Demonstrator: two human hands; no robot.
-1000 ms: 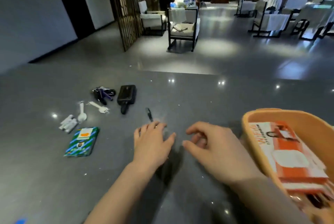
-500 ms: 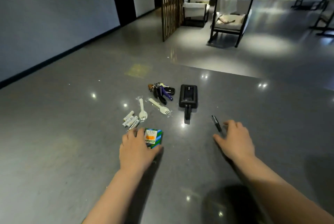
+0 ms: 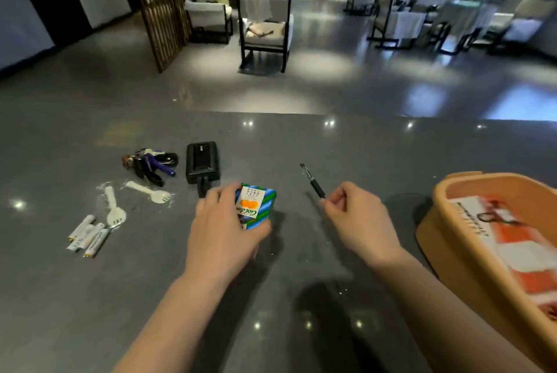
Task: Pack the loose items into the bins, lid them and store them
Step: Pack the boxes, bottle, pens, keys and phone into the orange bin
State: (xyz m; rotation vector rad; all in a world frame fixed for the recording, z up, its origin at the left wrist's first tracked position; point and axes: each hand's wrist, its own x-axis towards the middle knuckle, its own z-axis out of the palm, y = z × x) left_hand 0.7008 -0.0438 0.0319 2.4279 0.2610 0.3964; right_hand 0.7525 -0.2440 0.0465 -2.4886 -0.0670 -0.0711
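My left hand grips a small green-and-blue striped box with an orange label, lifted off the grey table. My right hand pinches the near end of a thin black pen, whose tip points away and up. An orange bin stands at the right edge, holding a red-and-white packet. On the left of the table lie a black power bank, a bunch of keys, two white plastic forks and several white batteries.
The table's far edge runs across the middle of the view. Beyond it is a polished floor with a dark-framed armchair, a wooden lattice screen and more chairs and tables at the right. People sit far back.
My left hand has picked up the striped box and carried it right. My right hand has closed on the pen and lifted it. The view swung right, bringing the bin back in.
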